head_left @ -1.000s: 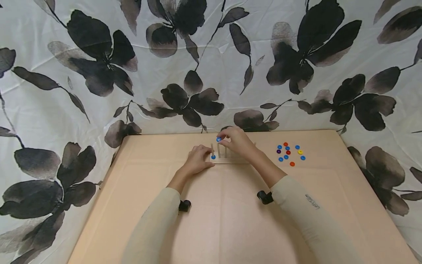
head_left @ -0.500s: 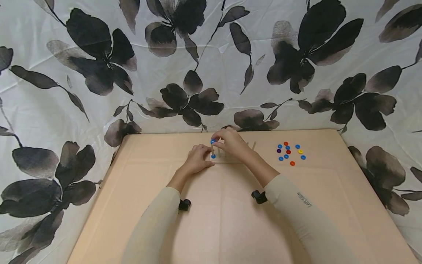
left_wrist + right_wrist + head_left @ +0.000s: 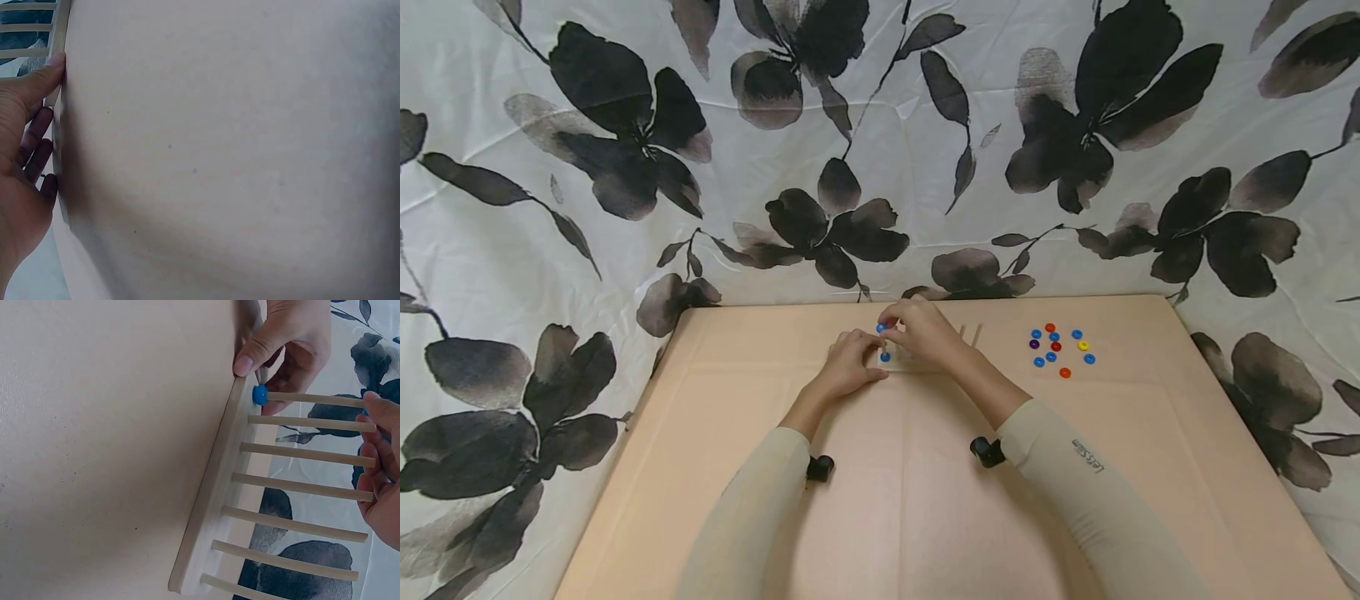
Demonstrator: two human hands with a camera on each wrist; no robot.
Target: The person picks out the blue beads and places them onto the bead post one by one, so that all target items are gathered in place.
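A pale wooden peg rack with several upright dowels stands near the far table edge. My left hand grips its left end, thumb on the near side of the base and fingers behind. Low on the leftmost dowel sits a blue ring. My right hand pinches another blue ring at the top of that same dowel. In the right wrist view the fingertips mostly hide this upper ring. The right hand's other fingers lie by the tips of neighbouring dowels.
Several loose rings, blue, red, purple and a yellow ring, lie on the table right of the rack. Floral cloth hangs behind the far table edge.
My right hand has moved left with its blue ring, from beside the leftmost dowel to its top, then slightly down. The left hand keeps its grip on the rack.
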